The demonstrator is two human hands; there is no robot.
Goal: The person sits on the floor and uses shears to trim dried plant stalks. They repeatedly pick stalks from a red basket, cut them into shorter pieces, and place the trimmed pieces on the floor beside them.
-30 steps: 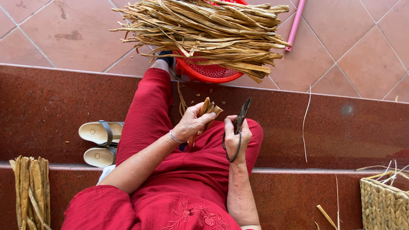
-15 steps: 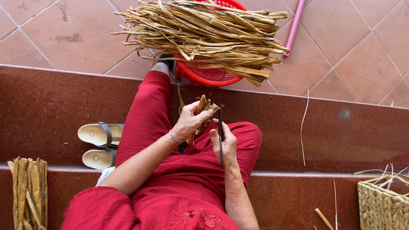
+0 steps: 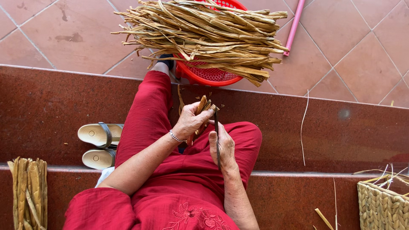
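Bundled dried stalks (image 3: 29,191) are seen standing at the far left on the lower step, with a pair of pale sandals (image 3: 100,145) just beside the red-trousered leg. Further right, the left hand (image 3: 190,122) is closed around a short bunch of dried strips (image 3: 202,111), held over the lap near the edge of the dark red step (image 3: 51,106). A dark knife (image 3: 217,138) is gripped in the right hand (image 3: 222,147); a second ago it was held tilted and apart from the bunch, and it has since been turned upright and brought against the strip ends, so that the blade tip is now touching or just beside them. From this, trimming of the ends is judged to be in hand. Above, a red basket (image 3: 208,76) heaped with long dried strips is set on the tiled floor, and a woven basket (image 3: 381,204) is seen at the far right.
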